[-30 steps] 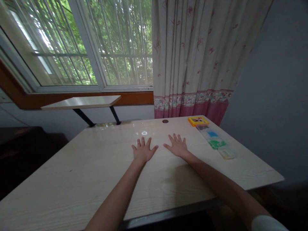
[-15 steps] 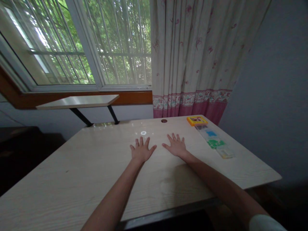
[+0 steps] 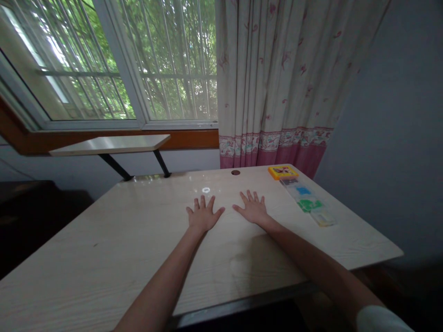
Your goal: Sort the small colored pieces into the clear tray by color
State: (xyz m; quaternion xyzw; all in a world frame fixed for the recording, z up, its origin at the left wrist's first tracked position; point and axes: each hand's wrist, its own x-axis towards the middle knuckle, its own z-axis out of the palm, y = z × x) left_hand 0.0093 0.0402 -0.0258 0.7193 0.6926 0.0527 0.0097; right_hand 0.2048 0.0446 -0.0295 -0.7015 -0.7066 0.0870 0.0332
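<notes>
My left hand (image 3: pixel 202 215) lies palm down on the pale wooden table (image 3: pixel 131 240), fingers spread and holding nothing. A little to its right, my right hand (image 3: pixel 253 209) rests flat in the same way, also bare, with a gap between the two thumbs. Off to the right of my right hand runs a row of small clear plastic cases with dark, blue (image 3: pixel 303 190), green (image 3: pixel 309 205) and pale yellowish (image 3: pixel 323 218) contents. Beyond them, at the far right corner, sits a yellow-orange box (image 3: pixel 283 173) with a printed picture on top.
A raised shelf (image 3: pixel 114 144) on black metal legs stands at the table's back left. Near the back edge is a round dark hole (image 3: pixel 236 173). Behind are a barred window (image 3: pixel 173 64) and a flowered curtain (image 3: pixel 277 92); a wall (image 3: pixel 387 138) is at right.
Both hands stay where they were on the table. Only the camera view has shifted very slightly.
</notes>
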